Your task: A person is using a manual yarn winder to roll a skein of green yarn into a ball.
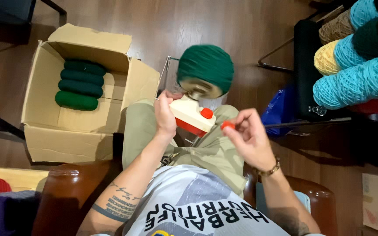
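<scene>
Left hand (165, 114) fingers clamped round the cream plastic winder (192, 115) (ribbed green yarn ball (205, 67) atop) — right hand (249, 136) fingers pinching its orange knob (227, 125).

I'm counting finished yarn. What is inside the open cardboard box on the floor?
The cardboard box holds four dark green yarn balls lined up against its back wall. The rest of its floor looks bare, though the near wall hides the front strip.

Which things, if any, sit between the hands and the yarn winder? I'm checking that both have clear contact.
Nothing visible does. The left hand grips the yarn winder directly, and the right hand pinches its red crank knob.
</scene>
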